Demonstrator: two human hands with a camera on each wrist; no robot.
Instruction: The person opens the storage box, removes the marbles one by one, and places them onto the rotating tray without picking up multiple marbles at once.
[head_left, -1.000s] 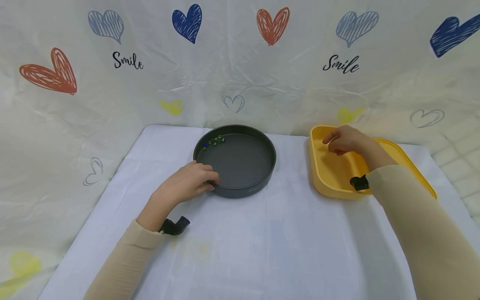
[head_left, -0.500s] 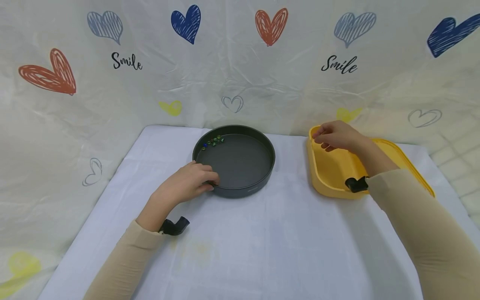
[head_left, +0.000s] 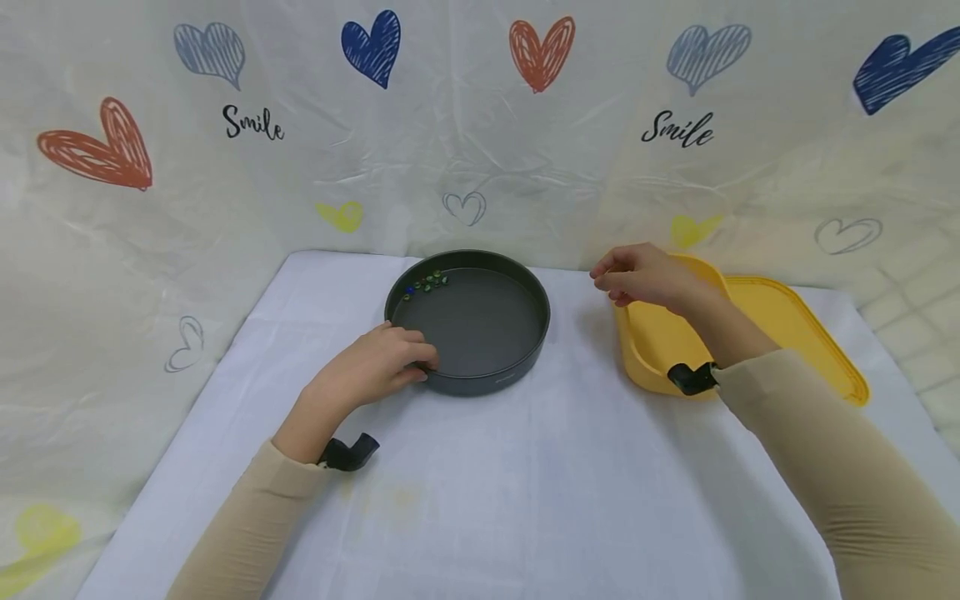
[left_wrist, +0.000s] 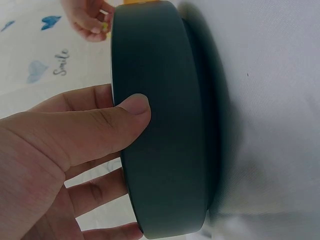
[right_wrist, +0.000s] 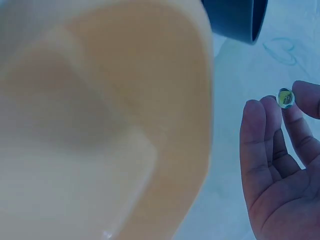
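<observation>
My left hand point(head_left: 373, 358) grips the near-left rim of a dark round pan point(head_left: 480, 333). In the left wrist view its thumb point(left_wrist: 132, 112) lies on the outer wall, with the fingers over the rim. Several small glass marbles point(head_left: 429, 284), green and one blue, lie inside the pan along its far-left side. My right hand point(head_left: 647, 273) is raised by the left edge of a yellow box point(head_left: 636, 362). Between thumb and fingertips it pinches a clear glass marble point(right_wrist: 285, 98) with a yellow-green core, visible in the right wrist view.
A flat yellow lid point(head_left: 798, 321) lies to the right of the box. White cloth point(head_left: 480, 483) covers the table, and a curtain printed with hearts point(head_left: 540, 133) hangs behind and at the left.
My right hand has risen from inside the yellow box and moved left past its edge, towards the pan. The left hand and the pan stay where they were.
</observation>
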